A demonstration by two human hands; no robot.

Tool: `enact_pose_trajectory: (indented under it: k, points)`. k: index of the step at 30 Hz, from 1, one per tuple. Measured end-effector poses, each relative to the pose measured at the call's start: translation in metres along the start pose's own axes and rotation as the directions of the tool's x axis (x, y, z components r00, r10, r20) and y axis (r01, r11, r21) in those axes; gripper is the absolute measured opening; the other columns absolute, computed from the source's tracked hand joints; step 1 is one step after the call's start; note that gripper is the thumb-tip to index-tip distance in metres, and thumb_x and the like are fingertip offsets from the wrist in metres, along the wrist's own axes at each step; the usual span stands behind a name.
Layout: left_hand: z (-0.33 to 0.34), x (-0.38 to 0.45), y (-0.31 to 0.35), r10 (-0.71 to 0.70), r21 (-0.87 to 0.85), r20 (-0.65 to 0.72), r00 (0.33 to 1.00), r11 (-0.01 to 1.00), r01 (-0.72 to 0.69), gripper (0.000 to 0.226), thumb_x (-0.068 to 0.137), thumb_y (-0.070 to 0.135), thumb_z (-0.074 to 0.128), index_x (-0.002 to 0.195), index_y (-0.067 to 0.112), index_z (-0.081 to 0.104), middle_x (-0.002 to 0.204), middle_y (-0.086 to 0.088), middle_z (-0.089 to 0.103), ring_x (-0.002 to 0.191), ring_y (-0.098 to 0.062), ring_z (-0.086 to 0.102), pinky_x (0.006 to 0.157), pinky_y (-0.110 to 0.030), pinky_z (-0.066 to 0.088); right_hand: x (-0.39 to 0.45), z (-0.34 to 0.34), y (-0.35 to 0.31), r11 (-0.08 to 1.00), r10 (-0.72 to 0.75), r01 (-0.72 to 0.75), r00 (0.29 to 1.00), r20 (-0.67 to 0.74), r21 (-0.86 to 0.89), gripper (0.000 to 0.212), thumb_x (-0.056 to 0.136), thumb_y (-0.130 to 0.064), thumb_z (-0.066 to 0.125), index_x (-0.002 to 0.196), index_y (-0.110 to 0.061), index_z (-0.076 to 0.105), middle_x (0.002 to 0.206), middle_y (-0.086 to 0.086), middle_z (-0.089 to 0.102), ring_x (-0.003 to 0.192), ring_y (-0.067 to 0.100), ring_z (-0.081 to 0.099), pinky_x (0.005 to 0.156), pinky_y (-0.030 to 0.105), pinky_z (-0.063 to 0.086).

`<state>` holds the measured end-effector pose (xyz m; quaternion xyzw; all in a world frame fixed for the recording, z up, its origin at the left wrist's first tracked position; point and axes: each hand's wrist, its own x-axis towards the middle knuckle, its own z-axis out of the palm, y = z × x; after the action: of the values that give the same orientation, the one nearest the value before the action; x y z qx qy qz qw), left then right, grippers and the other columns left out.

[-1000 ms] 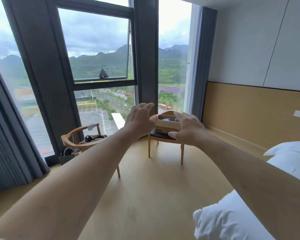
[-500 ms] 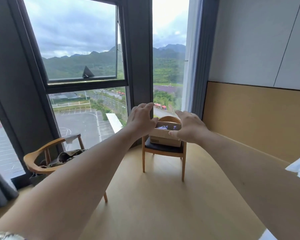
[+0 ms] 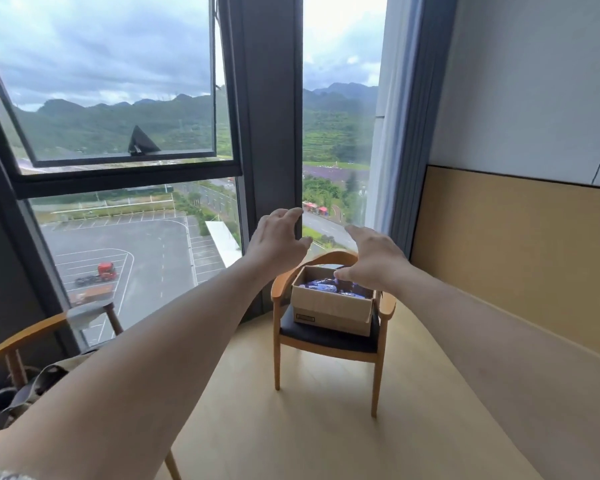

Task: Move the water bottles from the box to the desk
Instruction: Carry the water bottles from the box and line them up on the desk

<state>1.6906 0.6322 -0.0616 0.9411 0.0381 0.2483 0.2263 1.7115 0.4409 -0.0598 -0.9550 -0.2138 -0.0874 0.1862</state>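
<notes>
**Closing in on the box**

The chair point(image 3: 326, 341) with the cardboard box point(image 3: 331, 308) looks way closer than 1 second ago, so pickup is near. Left hand point(image 3: 278, 242) and right hand point(image 3: 373, 258) both reach out, fingers loosely spread, holding nothing. The bottles point(image 3: 326, 285) sit inside the box.
</notes>
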Motion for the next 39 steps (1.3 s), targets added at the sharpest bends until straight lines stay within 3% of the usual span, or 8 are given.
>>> enact_pose_trajectory:
  k: [9, 20, 32, 39]
  points:
    - [0.084, 0.23, -0.09, 0.094, -0.022, 0.061, 0.994, 0.995, -0.092, 0.065, 0.094, 0.039, 0.063, 0.153, 0.025, 0.039, 0.158, -0.002, 0.039, 0.143, -0.029, 0.035, 0.114, -0.044, 0.032, 0.226, 0.052, 0.034, 0.99, 0.139, -0.139, 0.989, -0.04, 0.013, 0.099, 0.078, -0.044, 0.079, 0.157, -0.031, 0.021, 0.157, 0.003, 0.038, 0.143, 0.027, 0.034, 0.113, 0.044, 0.037]
    - [0.202, 0.448, -0.126, 0.147, -0.029, 0.133, 0.98, 0.989, -0.144, 0.065, 0.093, 0.038, 0.063, 0.152, 0.025, 0.04, 0.155, -0.004, 0.042, 0.141, -0.029, 0.037, 0.111, -0.043, 0.037, 0.454, 0.102, 0.119, 0.975, 0.224, -0.223, 0.974, -0.019, 0.022, 0.095, 0.08, -0.045, 0.076, 0.157, -0.027, 0.022, 0.159, 0.004, 0.034, 0.144, 0.027, 0.032, 0.112, 0.046, 0.038]
    - [0.38, 0.65, -0.119, 0.026, -0.011, 0.194, 0.981, 1.0, -0.024, 0.066, 0.092, 0.038, 0.062, 0.153, 0.024, 0.039, 0.157, -0.003, 0.04, 0.143, -0.027, 0.035, 0.114, -0.041, 0.031, 0.681, 0.143, 0.278, 0.982, 0.187, -0.187, 0.98, 0.067, -0.001, 0.095, 0.08, -0.047, 0.074, 0.157, -0.027, 0.022, 0.157, 0.005, 0.035, 0.144, 0.029, 0.031, 0.113, 0.045, 0.036]
    - [0.455, 0.709, -0.14, -0.035, 0.01, 0.267, 0.963, 0.999, 0.033, 0.065, 0.093, 0.038, 0.062, 0.152, 0.021, 0.041, 0.154, -0.006, 0.045, 0.141, -0.028, 0.038, 0.115, -0.041, 0.031, 0.754, 0.188, 0.324, 0.978, 0.201, -0.206, 0.971, 0.131, 0.022, 0.091, 0.08, -0.047, 0.076, 0.154, -0.029, 0.027, 0.154, 0.005, 0.039, 0.139, 0.03, 0.037, 0.11, 0.045, 0.041]
